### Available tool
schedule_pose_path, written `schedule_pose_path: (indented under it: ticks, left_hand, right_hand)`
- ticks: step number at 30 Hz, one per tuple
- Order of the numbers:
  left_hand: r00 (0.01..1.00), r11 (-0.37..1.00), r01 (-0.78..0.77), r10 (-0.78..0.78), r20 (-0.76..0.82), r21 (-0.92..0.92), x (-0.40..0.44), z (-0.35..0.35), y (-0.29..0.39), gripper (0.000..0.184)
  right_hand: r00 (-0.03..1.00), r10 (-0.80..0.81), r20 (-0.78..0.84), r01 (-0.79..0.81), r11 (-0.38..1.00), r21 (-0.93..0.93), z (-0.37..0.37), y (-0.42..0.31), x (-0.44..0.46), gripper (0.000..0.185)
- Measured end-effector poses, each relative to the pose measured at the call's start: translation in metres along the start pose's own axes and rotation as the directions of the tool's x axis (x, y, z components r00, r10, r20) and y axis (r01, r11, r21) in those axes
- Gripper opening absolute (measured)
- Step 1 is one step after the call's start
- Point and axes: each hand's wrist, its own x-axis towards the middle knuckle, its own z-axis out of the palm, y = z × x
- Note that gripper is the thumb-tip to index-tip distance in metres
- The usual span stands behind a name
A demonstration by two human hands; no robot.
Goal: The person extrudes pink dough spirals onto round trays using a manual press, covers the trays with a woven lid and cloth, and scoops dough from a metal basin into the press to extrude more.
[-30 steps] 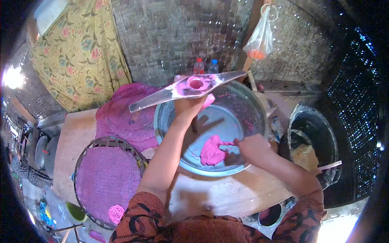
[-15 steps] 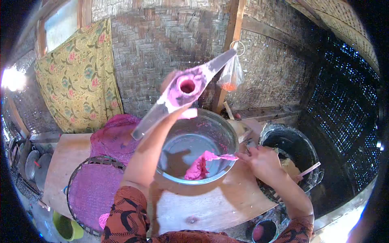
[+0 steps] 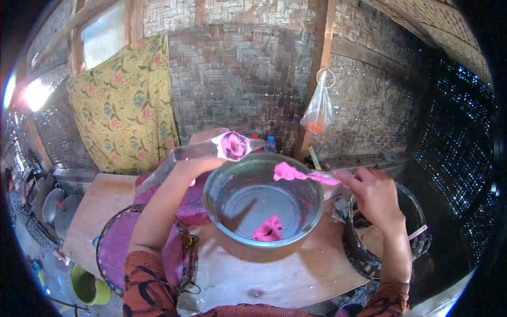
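Note:
My left hand (image 3: 203, 165) grips a two-handled dough press (image 3: 232, 147), raised tilted over the basin's left rim. Its round hollow is smeared pink. Most of the fingers are hidden behind the press. My right hand (image 3: 376, 195) is closed on the handle of a pink-smeared spoon (image 3: 325, 178), whose exact shape is coated over. A lump of pink dough (image 3: 288, 171) clings to its end, above the right side of the metal basin (image 3: 222, 211). More pink dough (image 3: 268, 230) lies at the basin's near side.
A round tray covered with pink mesh (image 3: 119, 253) sits at left, beside a pink cloth (image 3: 193, 211). At right stands a dark bucket (image 3: 359, 248) with a stick. A plastic bag (image 3: 318, 113) hangs on the post; a green bucket (image 3: 97, 293) is on the floor.
The spoon has lifted from low in the basin, carrying a lump of dough and leaving some behind. The press has tilted and come lower. The view has shifted slightly.

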Motion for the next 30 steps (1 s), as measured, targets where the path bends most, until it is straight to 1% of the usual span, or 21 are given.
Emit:
schedule_pose_path:
  ticks: [1, 2, 5, 7, 8, 9, 10, 11, 12, 14, 15, 18, 20, 22, 23, 25, 26, 27, 28, 29, 30]
  left_hand:
    - [0.991, 0.992, -0.015, -0.002, -0.135, -0.123, -0.007, 0.009, -0.005, 0.042]
    - [0.972, 0.975, -0.088, 0.040, -0.233, -0.202, -0.016, 0.008, -0.003, 0.039]
    - [0.977, 0.983, -0.116, 0.087, -0.193, -0.144, -0.020, -0.001, 0.009, 0.038]
    - [0.966, 0.927, -0.191, 0.118, -0.231, -0.324, -0.024, -0.001, 0.017, 0.039]
    - [0.965, 0.926, -0.196, 0.123, -0.233, -0.322, -0.024, 0.002, 0.019, 0.039]
    - [0.975, 0.905, -0.168, 0.095, -0.200, -0.390, -0.023, 0.007, 0.018, 0.040]
    - [0.984, 0.880, -0.139, 0.070, -0.165, -0.454, -0.024, 0.009, 0.020, 0.041]
    - [0.930, 0.712, -0.339, 0.154, -0.335, -0.615, -0.032, 0.005, 0.026, 0.038]
    - [0.839, 0.888, -0.447, 0.373, -0.395, -0.111, -0.022, 0.013, 0.031, 0.035]
    - [0.907, 0.867, -0.403, 0.334, -0.258, -0.292, -0.030, 0.002, 0.055, 0.037]
    - [0.912, 0.915, -0.368, 0.321, -0.255, -0.165, -0.029, 0.009, 0.059, 0.030]
    - [0.937, 0.936, -0.312, 0.276, -0.215, -0.161, -0.029, 0.017, 0.055, 0.026]
    - [0.933, 0.935, -0.311, 0.267, -0.240, -0.170, -0.027, 0.024, 0.046, 0.027]
    - [0.878, 0.923, -0.385, 0.372, -0.303, 0.019, -0.033, 0.026, 0.039, 0.039]
    - [0.942, 0.957, -0.290, 0.284, -0.180, -0.005, -0.038, 0.019, 0.038, 0.030]
    - [0.950, 0.974, -0.227, 0.217, -0.226, -0.020, -0.041, 0.026, 0.010, 0.030]
    - [0.951, 0.985, -0.169, 0.152, -0.270, -0.039, -0.043, 0.014, 0.015, 0.031]
    - [0.980, 0.993, 0.090, -0.101, -0.169, -0.073, -0.049, -0.001, 0.019, 0.035]
    - [0.972, 0.984, 0.169, -0.156, -0.176, 0.057, -0.046, -0.010, 0.010, 0.038]
    - [0.946, 0.977, 0.073, -0.132, -0.298, -0.200, -0.035, 0.016, -0.044, 0.038]
    - [0.926, 0.977, 0.026, -0.104, -0.362, -0.214, -0.034, 0.023, -0.057, 0.039]
  right_hand:
    - [1.000, 0.019, -0.025, -0.018, 0.999, 0.030, -0.005, 0.000, 0.003, 0.039]
    - [0.999, 0.018, -0.036, -0.017, 0.999, 0.031, -0.008, -0.001, 0.007, 0.039]
    - [0.990, 0.038, -0.135, -0.017, 0.988, 0.156, -0.014, -0.008, 0.018, 0.039]
    - [0.984, -0.014, -0.180, 0.039, 0.990, 0.135, -0.012, -0.016, 0.023, 0.039]
    - [0.974, -0.070, -0.217, 0.096, 0.989, 0.114, -0.010, -0.020, 0.026, 0.039]
    - [0.965, -0.136, -0.224, 0.148, 0.988, 0.039, -0.009, -0.024, 0.028, 0.039]
    - [0.965, -0.131, -0.229, 0.143, 0.989, 0.035, -0.012, -0.027, 0.029, 0.039]
    - [0.967, -0.163, -0.195, 0.166, 0.986, -0.001, -0.016, -0.029, 0.031, 0.037]
    - [0.969, -0.192, -0.157, 0.189, 0.981, -0.036, -0.020, -0.032, 0.033, 0.036]
    - [0.963, -0.236, -0.132, 0.233, 0.972, -0.038, -0.020, -0.043, 0.040, 0.034]
    - [0.959, -0.259, -0.113, 0.251, 0.965, -0.079, -0.017, -0.052, 0.043, 0.035]
    - [0.956, -0.277, -0.101, 0.265, 0.957, -0.120, -0.003, -0.064, 0.036, 0.041]
    - [0.945, -0.317, -0.081, 0.314, 0.948, -0.040, 0.010, -0.067, 0.026, 0.042]
    - [0.941, -0.324, -0.098, 0.322, 0.946, -0.036, 0.010, -0.061, 0.018, 0.043]
    - [0.939, -0.326, -0.106, 0.324, 0.945, -0.042, 0.005, -0.057, 0.014, 0.043]
    - [0.936, -0.327, -0.131, 0.318, 0.944, -0.087, -0.006, -0.043, 0.008, 0.042]
    - [0.957, -0.291, -0.007, 0.291, 0.956, -0.046, -0.025, -0.035, 0.007, 0.036]
    - [0.972, -0.236, -0.004, 0.236, 0.971, -0.036, -0.026, -0.029, 0.003, 0.033]
    - [0.983, -0.181, 0.001, 0.181, 0.983, -0.029, -0.025, -0.024, 0.001, 0.030]
    - [0.984, -0.179, 0.008, 0.179, 0.983, -0.027, -0.018, -0.021, 0.001, 0.030]
    - [0.977, -0.138, 0.164, 0.144, 0.989, -0.028, -0.001, -0.019, 0.002, 0.025]
